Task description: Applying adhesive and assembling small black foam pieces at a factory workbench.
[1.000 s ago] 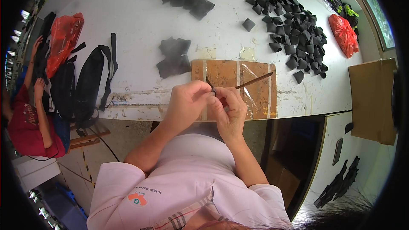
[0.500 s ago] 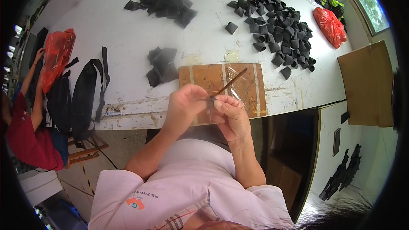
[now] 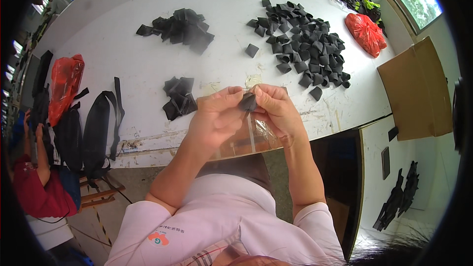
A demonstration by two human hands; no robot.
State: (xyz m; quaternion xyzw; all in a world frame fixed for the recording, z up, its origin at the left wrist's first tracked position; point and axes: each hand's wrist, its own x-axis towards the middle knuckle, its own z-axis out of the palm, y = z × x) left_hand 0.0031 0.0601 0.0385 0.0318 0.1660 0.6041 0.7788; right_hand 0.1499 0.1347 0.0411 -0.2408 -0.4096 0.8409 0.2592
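Black fabric piece (image 3: 248, 102) pinched over your brown taped board (image 3: 236, 145)
Your left hand (image 3: 217, 117) and right hand (image 3: 279, 109) each hold it between thumb and fingers, close together. On the white worktop (image 3: 226, 34), 1 cluster of flat black pieces (image 3: 180, 96) lies just left of the board; black fabric loops (image 3: 315, 51) spread beyond the board, to its right.

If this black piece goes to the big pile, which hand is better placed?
Probably your right hand: both it and your left hand have fingers on the black piece, but the right is nearer the big pile.
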